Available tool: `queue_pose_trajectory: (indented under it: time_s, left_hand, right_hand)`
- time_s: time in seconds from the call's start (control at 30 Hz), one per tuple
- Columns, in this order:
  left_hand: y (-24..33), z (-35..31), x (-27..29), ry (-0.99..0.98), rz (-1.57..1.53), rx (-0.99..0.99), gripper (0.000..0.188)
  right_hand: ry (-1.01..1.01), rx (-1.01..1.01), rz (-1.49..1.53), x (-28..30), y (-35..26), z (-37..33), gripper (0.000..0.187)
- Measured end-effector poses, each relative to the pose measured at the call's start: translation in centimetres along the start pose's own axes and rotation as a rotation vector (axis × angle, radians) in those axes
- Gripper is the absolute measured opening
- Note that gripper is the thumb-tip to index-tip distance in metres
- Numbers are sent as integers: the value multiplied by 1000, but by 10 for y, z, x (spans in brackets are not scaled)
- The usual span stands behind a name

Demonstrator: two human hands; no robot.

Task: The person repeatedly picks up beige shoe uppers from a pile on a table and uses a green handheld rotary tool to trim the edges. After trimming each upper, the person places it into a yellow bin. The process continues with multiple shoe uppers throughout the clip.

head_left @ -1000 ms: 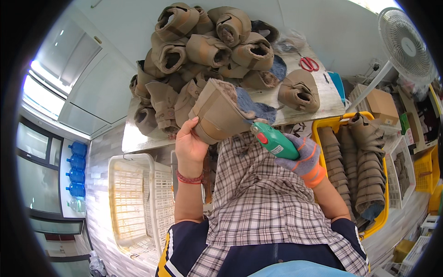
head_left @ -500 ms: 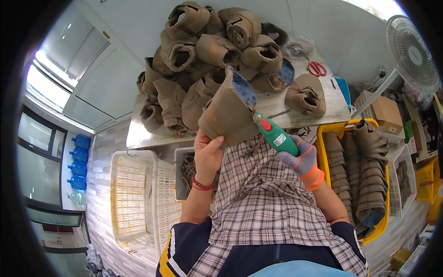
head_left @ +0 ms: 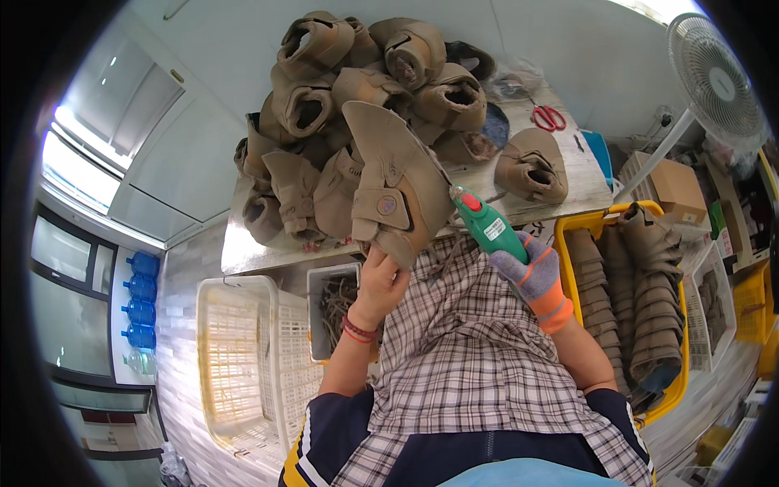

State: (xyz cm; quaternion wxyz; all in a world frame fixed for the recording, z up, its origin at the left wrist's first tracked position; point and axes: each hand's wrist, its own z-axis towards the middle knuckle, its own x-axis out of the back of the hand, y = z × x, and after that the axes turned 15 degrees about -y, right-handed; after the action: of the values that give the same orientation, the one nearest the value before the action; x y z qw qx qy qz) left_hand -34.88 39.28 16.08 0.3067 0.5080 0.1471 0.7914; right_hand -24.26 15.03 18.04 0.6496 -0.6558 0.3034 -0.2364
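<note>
In my bare left hand (head_left: pixel 380 286) is a brown shoe upper (head_left: pixel 393 191), gripped at its lower end and held up in front of my apron. Its outer side faces me, with a strap and a small round badge. My right hand (head_left: pixel 531 280), in a grey and orange glove, is wrapped round a green handheld power cutter (head_left: pixel 491 227) with a red button. The cutter's tip is at the right edge of the upper; whether it touches cannot be made out. Behind, a heap of similar uppers (head_left: pixel 304 109) covers the table (head_left: pixel 243 247).
Red-handled scissors (head_left: pixel 548 118) and a single upper (head_left: pixel 531 166) lie on the table's right. A yellow crate (head_left: pixel 568 268) of stacked uppers stands at my right. To my left are a white basket (head_left: pixel 235 284) and a grey bin (head_left: pixel 324 277) of scraps. A fan (head_left: pixel 714 81) stands far right.
The upper has been turned: its blue lining showed before, and now its strapped outer side does. My left hand has shifted slightly down and right; the cutter has barely moved.
</note>
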Motion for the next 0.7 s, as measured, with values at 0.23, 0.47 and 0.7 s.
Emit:
queue_pose_trajectory:
  time_s: [0.23, 0.47, 0.7]
  left_hand:
    - [1, -3, -1, -147, 192, -153, 29]
    - [2, -17, -10, -221, 207, -154, 29]
    - [2, -19, 1, -76, 168, -78, 29]
  right_hand:
    - [5, 2, 56, 7, -5, -1, 45]
    - [-12, -2, 92, 11, -7, 1, 40]
    - [175, 24, 122, 37, -2, -2, 34]
